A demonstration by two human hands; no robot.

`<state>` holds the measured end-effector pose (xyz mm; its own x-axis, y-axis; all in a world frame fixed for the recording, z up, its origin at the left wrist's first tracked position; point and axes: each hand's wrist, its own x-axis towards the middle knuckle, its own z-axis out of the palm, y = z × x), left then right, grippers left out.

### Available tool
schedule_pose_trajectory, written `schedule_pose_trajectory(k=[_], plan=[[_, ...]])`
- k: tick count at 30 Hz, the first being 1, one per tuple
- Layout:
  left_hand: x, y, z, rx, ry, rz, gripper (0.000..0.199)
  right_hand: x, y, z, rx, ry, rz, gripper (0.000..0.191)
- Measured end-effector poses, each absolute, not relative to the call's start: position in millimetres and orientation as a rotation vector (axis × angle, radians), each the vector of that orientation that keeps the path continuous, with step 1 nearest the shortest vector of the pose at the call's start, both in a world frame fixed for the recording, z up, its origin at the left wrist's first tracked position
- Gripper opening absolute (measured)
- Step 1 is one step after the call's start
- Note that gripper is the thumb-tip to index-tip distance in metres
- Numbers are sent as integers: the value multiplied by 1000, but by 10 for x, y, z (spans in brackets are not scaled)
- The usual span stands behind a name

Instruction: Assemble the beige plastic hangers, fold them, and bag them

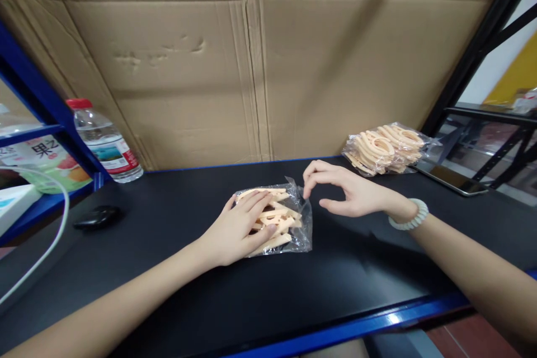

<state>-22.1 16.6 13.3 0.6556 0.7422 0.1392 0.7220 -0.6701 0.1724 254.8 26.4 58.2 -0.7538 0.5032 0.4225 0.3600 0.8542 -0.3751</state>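
A clear plastic bag (304, 235) lies flat on the black table, filled with several pale wooden-looking pieces (282, 224). My left hand (239, 229) rests on top of it, fingers stretched out over the pieces and covering its left part. Just right of the bag's upper corner, my right hand (344, 187) hovers above the table. Its fingers are curved and the thumb stands apart from them, with nothing between. A pale coiled band (413, 215) circles the right wrist.
Bagged pale pieces with ring shapes (384, 148) sit at the back right, beside a phone-like slab (455, 179). On the left are a water bottle (111, 148), a black mouse (98, 217) and a white cable (62, 218). A cardboard wall (188, 84) closes off the back.
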Motion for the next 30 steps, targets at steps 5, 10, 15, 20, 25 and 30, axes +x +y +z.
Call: schedule_pose_trajectory(k=[5, 10, 15, 20, 25, 30], plan=[[-210, 161, 132, 2766, 1240, 312, 60, 2409, 152, 516, -545, -2593, 378, 67], [-202, 166, 119, 2758, 1261, 295, 61, 2232, 69, 432, -443, -2731, 307, 74], [-198, 179, 117, 2783, 1274, 227, 61, 2126, 45, 376, -478, -2737, 252, 60], [-181, 175, 140, 2784, 1294, 218, 62, 2145, 43, 436, -496, -2723, 166, 44], [-206, 187, 120, 2782, 1292, 247, 63, 2363, 67, 497, -521, -2676, 127, 24], [-183, 127, 149, 2702, 1356, 219, 66, 2585, -72, 398, -647, -2566, -12, 16]])
